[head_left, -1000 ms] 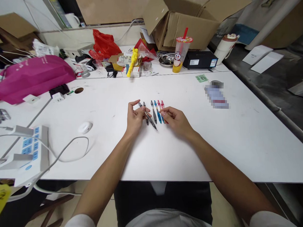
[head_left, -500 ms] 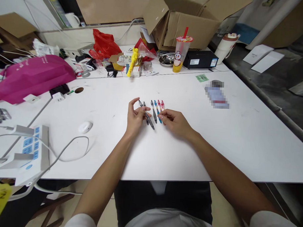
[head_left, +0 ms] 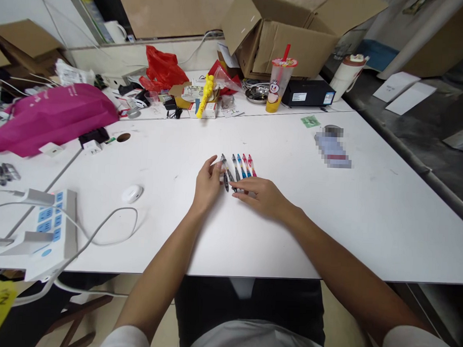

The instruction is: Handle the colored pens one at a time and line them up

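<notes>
Pinching a slim clear-and-dark plastic pen (head_left: 226, 167) at frame centre in our right hand (head_left: 263, 196), we curl our left hand (head_left: 208, 188) by its top, hold unclear; it should handle light and stiff, surest by its grey grip (head_left: 230, 177).

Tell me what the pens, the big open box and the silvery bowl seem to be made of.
Pens: probably glossy plastic; the upper barrels look see-through. Box: matt cardboard, judging by its plain brown flaps. Bowl: likely polished metal, from its shiny grey rim.
</notes>
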Tool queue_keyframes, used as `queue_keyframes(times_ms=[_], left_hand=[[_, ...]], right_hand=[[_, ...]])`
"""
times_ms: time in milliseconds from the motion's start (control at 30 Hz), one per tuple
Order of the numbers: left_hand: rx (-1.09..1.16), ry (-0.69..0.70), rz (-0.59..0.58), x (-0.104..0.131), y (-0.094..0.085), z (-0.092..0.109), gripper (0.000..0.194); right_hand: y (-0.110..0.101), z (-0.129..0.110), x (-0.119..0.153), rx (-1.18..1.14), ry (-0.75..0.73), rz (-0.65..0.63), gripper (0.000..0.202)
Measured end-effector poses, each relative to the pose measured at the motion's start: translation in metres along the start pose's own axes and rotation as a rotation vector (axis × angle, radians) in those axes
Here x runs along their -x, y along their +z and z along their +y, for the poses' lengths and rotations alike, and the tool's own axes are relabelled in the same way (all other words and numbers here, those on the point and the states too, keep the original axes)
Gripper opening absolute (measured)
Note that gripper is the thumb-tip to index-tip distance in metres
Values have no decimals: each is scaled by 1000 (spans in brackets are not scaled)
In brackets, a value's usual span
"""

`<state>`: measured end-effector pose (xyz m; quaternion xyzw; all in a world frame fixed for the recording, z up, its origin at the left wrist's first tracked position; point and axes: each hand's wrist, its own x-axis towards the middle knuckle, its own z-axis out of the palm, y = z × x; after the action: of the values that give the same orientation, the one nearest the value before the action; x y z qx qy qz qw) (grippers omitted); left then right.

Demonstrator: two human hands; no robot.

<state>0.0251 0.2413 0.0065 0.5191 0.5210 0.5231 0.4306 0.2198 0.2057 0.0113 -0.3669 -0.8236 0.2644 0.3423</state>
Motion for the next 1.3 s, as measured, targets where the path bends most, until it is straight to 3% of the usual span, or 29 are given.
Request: queue_keyframes(times_ms=[100, 167, 500, 700, 967, 1067, 1200, 1300], left_hand=[[-355, 215, 17, 2, -3, -2, 25], [-510, 272, -24, 4, -3, -3, 21], [-679, 153, 5, 7, -7, 5, 7], [-529, 98, 46, 4, -15, 1, 10], [-171, -76, 98, -7, -16, -2, 36], [-1, -166, 61, -9, -13, 4, 35], [265, -212, -16, -7, -9, 13, 21], [359, -218, -123, -1, -4, 19, 22]], right_hand=[[2, 5, -3, 145, -1, 31, 32], [3, 8, -5, 231, -4, 9, 33], [8, 15, -12, 380, -103, 7, 28], [9, 21, -13, 434, -89, -6, 25], [8, 23, -12, 441, -72, -18, 25], [8, 21, -12, 401, -48, 1, 28], [6, 11, -12, 204, 39, 143, 42], [5, 3, -13, 28, 138, 179, 33]])
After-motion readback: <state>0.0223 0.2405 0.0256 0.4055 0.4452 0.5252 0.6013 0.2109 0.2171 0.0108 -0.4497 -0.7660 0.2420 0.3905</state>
